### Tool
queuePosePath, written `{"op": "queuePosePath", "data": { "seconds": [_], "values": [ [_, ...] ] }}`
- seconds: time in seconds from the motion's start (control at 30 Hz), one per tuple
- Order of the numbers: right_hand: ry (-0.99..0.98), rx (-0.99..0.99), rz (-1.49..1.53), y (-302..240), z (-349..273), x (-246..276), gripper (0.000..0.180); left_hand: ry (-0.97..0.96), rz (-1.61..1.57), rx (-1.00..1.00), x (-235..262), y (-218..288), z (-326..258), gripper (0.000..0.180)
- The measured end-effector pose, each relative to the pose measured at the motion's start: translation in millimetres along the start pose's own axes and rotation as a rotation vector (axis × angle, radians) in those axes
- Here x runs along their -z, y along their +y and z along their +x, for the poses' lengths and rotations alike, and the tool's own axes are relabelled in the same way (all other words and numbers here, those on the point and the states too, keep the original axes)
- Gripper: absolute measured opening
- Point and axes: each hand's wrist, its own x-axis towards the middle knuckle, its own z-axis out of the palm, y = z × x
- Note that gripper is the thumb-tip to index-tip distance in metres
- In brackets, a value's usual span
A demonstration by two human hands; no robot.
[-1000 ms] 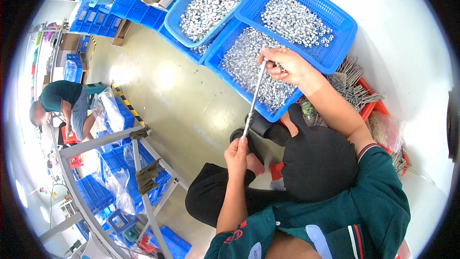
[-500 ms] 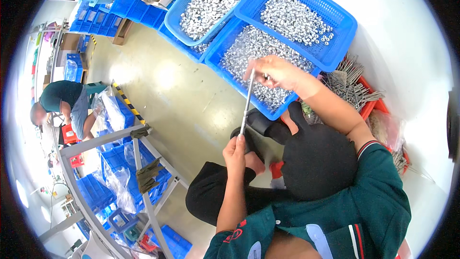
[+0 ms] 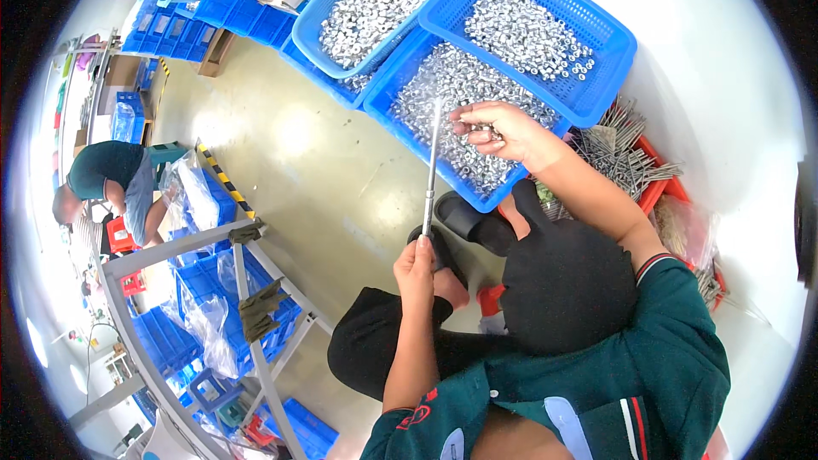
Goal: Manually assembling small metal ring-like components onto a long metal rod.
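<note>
My left hand (image 3: 415,268) grips the lower end of a long thin metal rod (image 3: 433,158), which stands nearly upright. A thicker sleeve shows on the rod's lower part, and its upper tip blurs against the bin behind. My right hand (image 3: 503,132) is just right of that tip, apart from it, above a blue bin (image 3: 400,138) of small shiny metal nuts (image 3: 486,172). Its fingers are curled, and a few small metal nuts appear between them, partly hidden.
A blue basket (image 3: 609,51) of nuts rests over the bin's far side. Left of it stands a lighter blue basket (image 3: 311,43) of metal pieces. Metal rods (image 3: 626,149) fill a red crate at right. A grey frame (image 3: 183,247) stands left; a person (image 3: 106,175) bends beyond it.
My right hand has moved off the rod's upper tip, slightly right and down. The rod has swung more upright, its tip shifting left and up, while my left hand keeps its grip.
</note>
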Motion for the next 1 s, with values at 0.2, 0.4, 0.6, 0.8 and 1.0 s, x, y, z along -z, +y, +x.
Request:
{"op": "queuePosePath", "data": {
  "seconds": [0.2,0.4,0.6,0.8,1.0],
  "values": [
    [-0.111,0.035,0.115,-5.9,-1.4,3.4,0.018,0.012,0.076,-0.031,1.1,-4.8,0.6,0.032],
    [-0.127,0.013,0.369,-16.1,-6.4,-3.7,0.019,-0.001,0.134,-0.037,0.2,-7.7,-1.0,0.033],
    [-0.205,-0.013,0.235,-20.0,-7.1,-6.2,0.018,-0.031,0.171,-0.057,-0.1,-9.4,-0.2,0.033],
    [-0.184,-0.096,-0.030,-30.3,-7.5,-6.8,0.020,0.013,0.191,-0.054,-4.8,-3.0,-4.3,0.034],
    [-0.175,-0.065,-0.043,-21.9,-6.0,-18.2,0.022,0.024,0.192,-0.076,2.8,-12.6,-1.7,0.034]
  ]
}}
